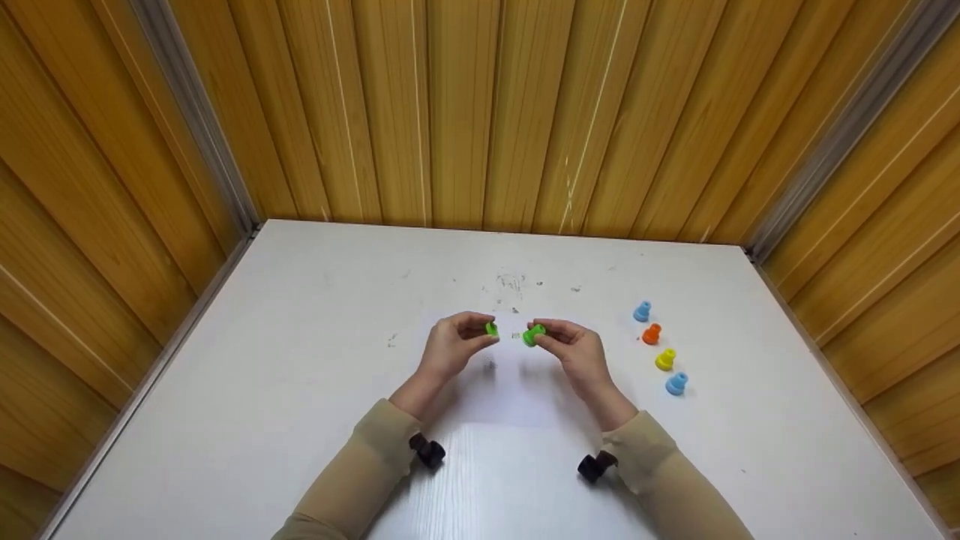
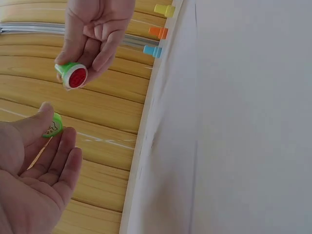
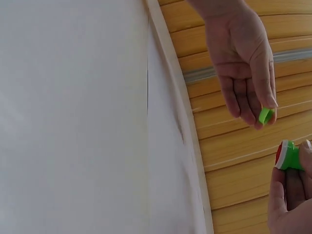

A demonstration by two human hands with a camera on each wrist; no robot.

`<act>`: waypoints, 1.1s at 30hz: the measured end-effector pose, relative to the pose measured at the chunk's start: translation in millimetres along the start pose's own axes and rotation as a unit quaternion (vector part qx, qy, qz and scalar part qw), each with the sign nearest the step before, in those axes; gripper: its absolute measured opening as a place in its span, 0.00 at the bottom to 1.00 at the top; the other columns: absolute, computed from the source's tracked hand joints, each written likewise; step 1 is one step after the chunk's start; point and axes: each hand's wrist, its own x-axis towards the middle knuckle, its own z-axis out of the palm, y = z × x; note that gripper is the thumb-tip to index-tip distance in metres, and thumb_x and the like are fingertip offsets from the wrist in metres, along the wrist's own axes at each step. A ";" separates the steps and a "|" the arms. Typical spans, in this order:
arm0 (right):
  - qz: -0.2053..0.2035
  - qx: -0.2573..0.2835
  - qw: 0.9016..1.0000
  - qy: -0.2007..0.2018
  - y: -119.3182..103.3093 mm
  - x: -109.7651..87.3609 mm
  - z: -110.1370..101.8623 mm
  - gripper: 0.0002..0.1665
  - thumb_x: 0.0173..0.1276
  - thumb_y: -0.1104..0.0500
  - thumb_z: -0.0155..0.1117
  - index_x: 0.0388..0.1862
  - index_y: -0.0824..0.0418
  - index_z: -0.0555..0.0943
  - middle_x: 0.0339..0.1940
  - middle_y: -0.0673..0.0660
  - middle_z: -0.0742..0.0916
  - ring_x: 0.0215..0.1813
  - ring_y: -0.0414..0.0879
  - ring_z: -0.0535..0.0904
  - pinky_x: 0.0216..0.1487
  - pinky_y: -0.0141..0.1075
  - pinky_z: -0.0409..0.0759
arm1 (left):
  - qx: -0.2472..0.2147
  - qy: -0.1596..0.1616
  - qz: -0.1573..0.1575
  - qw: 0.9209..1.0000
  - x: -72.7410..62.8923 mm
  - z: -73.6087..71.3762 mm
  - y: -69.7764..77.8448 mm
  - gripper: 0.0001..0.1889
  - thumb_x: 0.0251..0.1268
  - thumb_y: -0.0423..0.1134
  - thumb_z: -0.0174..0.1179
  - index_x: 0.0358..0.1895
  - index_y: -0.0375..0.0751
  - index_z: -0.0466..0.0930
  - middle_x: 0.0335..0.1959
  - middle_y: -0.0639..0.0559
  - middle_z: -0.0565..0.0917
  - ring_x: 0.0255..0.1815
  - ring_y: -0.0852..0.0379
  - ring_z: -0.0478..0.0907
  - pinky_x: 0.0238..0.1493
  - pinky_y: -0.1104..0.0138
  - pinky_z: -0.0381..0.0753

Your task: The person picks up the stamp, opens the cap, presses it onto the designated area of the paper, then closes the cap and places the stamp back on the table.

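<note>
My left hand point(image 1: 450, 349) pinches a small green stamp cap point(image 1: 492, 329) between thumb and fingertips, above a white sheet of paper point(image 1: 510, 401). A short distance to its right, my right hand point(image 1: 583, 358) holds a green toy stamp point(image 1: 533, 335) by its body. The stamp's round red inked face point(image 2: 77, 77), ringed in white, is uncovered and turned toward the left hand. In the right wrist view the cap point(image 3: 265, 116) is hollow and stands apart from the stamp point(image 3: 291, 157).
Right of the hands stand several stamps in a slanting row: a blue stamp point(image 1: 642, 312), an orange stamp point(image 1: 652, 334), a yellow stamp point(image 1: 665, 360) and another blue stamp point(image 1: 676, 384). Dark smudges mark the white table point(image 1: 330, 322). Wood-look panels point(image 1: 461, 112) enclose its back and sides.
</note>
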 end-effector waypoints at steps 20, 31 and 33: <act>0.035 -0.243 0.965 -0.089 14.9 18.3 4.1 0.12 0.58 0.70 0.77 0.42 0.64 0.90 0.42 0.59 0.93 0.43 0.42 0.87 0.48 0.31 0.84 | 0.005 0.020 -0.081 0.997 5.4 -10.7 -8.7 0.17 0.62 0.33 0.73 0.54 0.37 0.88 0.47 0.44 0.90 0.45 0.56 0.86 0.48 0.68 0.88; 0.028 -0.258 0.961 -0.097 20.3 15.4 7.4 0.12 0.58 0.71 0.76 0.41 0.63 0.90 0.42 0.58 0.93 0.43 0.44 0.88 0.51 0.37 0.87 | 0.005 0.006 -0.078 0.997 5.2 -11.8 -9.4 0.18 0.62 0.33 0.73 0.55 0.34 0.86 0.47 0.44 0.90 0.45 0.55 0.86 0.49 0.67 0.89; 0.022 -0.262 0.960 -0.098 21.3 15.2 7.6 0.11 0.58 0.71 0.76 0.41 0.63 0.90 0.41 0.59 0.93 0.43 0.45 0.88 0.52 0.38 0.87 | 0.009 0.003 -0.074 0.997 5.0 -12.0 -10.0 0.18 0.62 0.33 0.73 0.55 0.34 0.86 0.47 0.43 0.90 0.45 0.55 0.86 0.48 0.67 0.89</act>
